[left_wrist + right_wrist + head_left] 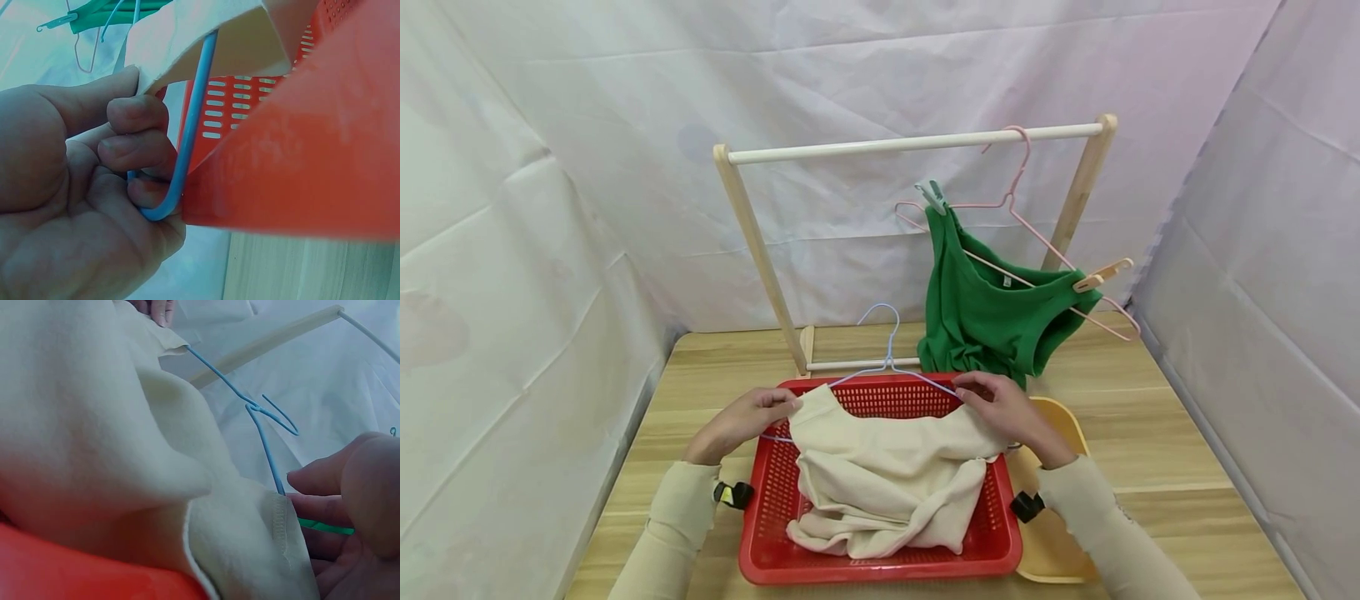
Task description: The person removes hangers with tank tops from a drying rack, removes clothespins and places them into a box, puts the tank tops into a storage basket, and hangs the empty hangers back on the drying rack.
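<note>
Above one basket [880, 572], left hand [752, 418] pinches one top [891, 446], right hand [1006, 408], half-curled, touches it

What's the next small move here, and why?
Probably the left hand should ease its shoulder of the beige garment further out along the blue hanger: the bent end juts bare past the fabric edge which that hand pinches, while the right hand, at the other shoulder, could steady it.

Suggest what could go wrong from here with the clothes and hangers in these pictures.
The cream top might slip off the blue hanger, since nothing visible clips it on.
The pink hanger hangs tilted, so the green top could slide down if the orange peg lets go.
</note>
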A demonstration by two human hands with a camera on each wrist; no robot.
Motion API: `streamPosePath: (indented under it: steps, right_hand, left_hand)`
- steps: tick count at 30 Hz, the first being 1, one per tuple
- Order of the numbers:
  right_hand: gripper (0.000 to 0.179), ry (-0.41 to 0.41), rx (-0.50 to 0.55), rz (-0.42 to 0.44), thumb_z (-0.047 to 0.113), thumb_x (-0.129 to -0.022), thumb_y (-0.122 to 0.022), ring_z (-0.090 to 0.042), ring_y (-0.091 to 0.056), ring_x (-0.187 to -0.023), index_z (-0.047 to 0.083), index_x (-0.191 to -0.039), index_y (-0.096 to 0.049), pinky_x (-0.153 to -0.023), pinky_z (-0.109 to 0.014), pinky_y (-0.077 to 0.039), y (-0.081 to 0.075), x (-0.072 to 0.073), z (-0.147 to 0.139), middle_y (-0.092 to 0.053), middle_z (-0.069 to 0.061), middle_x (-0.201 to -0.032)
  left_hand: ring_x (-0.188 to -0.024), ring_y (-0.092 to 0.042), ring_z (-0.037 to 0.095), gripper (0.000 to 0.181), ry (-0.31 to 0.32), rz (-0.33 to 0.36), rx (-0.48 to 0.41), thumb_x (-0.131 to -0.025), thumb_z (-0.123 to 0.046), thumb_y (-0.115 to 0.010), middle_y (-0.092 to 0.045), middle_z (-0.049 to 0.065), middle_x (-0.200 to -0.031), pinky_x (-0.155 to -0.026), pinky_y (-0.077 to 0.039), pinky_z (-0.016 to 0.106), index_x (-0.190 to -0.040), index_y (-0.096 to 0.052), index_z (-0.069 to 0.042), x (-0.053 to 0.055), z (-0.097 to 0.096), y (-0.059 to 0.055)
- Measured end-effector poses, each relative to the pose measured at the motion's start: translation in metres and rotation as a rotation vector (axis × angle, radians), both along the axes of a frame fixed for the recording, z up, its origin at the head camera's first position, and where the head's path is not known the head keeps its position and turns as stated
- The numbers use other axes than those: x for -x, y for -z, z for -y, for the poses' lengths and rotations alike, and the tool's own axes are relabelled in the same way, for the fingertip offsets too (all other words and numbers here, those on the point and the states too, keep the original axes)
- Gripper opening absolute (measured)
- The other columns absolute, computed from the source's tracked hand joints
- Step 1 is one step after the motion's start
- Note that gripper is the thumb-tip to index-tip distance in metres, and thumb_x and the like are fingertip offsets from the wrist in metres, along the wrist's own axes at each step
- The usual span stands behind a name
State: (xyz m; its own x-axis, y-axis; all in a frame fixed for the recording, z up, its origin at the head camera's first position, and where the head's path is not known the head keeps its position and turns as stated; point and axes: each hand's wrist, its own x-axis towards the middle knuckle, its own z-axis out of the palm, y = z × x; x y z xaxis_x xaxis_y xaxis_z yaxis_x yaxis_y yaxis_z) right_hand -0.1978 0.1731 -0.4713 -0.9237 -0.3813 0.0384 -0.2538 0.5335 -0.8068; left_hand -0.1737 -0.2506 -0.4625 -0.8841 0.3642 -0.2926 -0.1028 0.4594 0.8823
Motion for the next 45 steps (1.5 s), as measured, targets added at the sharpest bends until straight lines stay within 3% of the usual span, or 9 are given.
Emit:
streamPosePath:
  steps: [8,27,36,45]
  right_hand:
    - [0.022,-0.037,0.01,-0.019,0.023,-0.098,-0.064,-0.015,-0.064,-0.089,0.01,-0.113,-0.072,-0.078,-0.03,-0.053,0.0,-0.002,0.001,-0.072,-0.004,-0.104]
    - [0.019,-0.051,0.021,-0.071,0.02,-0.094,-0.07,-0.015,-0.058,-0.078,0.007,-0.106,-0.075,-0.067,-0.024,-0.05,-0.007,-0.009,0.004,-0.072,0.0,-0.093]
    - [0.014,-0.033,0.025,-0.142,0.02,-0.091,-0.073,-0.012,-0.061,-0.079,0.011,-0.101,-0.078,-0.066,-0.024,-0.052,-0.013,-0.015,0.002,-0.075,0.0,-0.092]
    - [0.016,-0.076,0.026,-0.22,0.016,-0.092,-0.072,-0.013,-0.065,-0.084,0.007,-0.102,-0.078,-0.07,-0.024,-0.055,-0.021,-0.022,-0.003,-0.076,-0.003,-0.096]
  left_hand:
    - [-0.085,-0.057,0.025,0.029,0.0,0.006,-0.01,-0.102,-0.029,-0.056,-0.06,0.008,-0.089,-0.077,-0.052,0.036,-0.106,-0.067,-0.002,-0.001,0.0,-0.001]
    - [-0.07,-0.048,0.02,0.027,-0.024,-0.04,0.007,-0.101,-0.027,-0.058,-0.049,0.012,-0.076,-0.064,-0.044,0.029,-0.1,-0.066,-0.002,-0.003,-0.001,-0.002]
    - [-0.083,-0.056,0.024,0.026,-0.031,-0.06,0.014,-0.099,-0.028,-0.061,-0.059,0.012,-0.087,-0.074,-0.051,0.033,-0.105,-0.07,-0.004,-0.005,-0.001,-0.003]
    - [-0.096,-0.063,0.022,0.027,-0.03,-0.098,0.025,-0.099,-0.029,-0.062,-0.069,0.009,-0.103,-0.089,-0.052,0.041,-0.112,-0.073,-0.008,-0.008,0.002,-0.004]
